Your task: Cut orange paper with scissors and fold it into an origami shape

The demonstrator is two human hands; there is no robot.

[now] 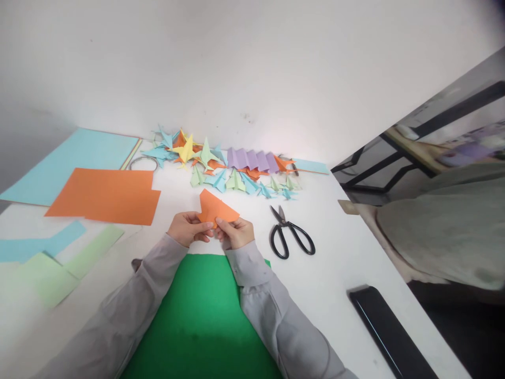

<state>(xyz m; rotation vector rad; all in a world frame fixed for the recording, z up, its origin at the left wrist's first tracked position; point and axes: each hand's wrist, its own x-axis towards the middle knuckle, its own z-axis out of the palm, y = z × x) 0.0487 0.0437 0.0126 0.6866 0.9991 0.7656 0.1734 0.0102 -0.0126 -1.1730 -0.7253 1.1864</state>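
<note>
A small folded piece of orange paper point(216, 206) is held up between both hands, over the white table just beyond the green sheet point(205, 310). My left hand point(190, 228) pinches its lower left edge between thumb and fingers. On the lower right, my right hand point(236, 230) grips the same paper with the thumb on top. The thumbs are close together at the bottom edge. Right of my right hand lies a pair of scissors point(284, 229) with black handles, its blades slightly apart.
Folded paper cranes point(187, 151) and a purple pleated paper strip point(252, 160) line the wall. At left lie orange sheets point(110, 197), a blue sheet point(79, 163) and green and blue offcuts point(49, 279). A black case point(389, 331) sits near the right edge, beside another person's arm point(389, 247).
</note>
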